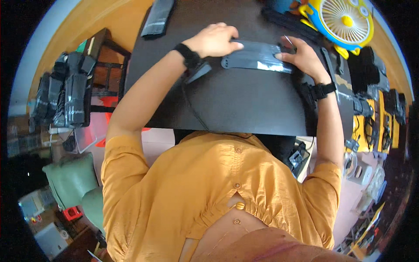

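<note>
A flat black pack in a clear, shiny plastic sleeve (257,56) lies crosswise on the dark table, with small holes at its left end. My left hand (214,40) is over its upper left corner, the thumb at the sleeve's edge and the fingers loosely bent apart from it. Over the right end is my right hand (302,56), its thumb on the plastic and its forefinger spread away from the thumb. A thin pale sliver shows by that forefinger; what it is I cannot make out. Both wrists wear black straps.
The dark table (244,105) has another wrapped black pack (157,18) at its far left. A yellow and blue fan (345,22) stands far right. Stacked black packs (72,94) sit left of the table. A dark cord (194,109) runs from my left wrist toward the near edge.
</note>
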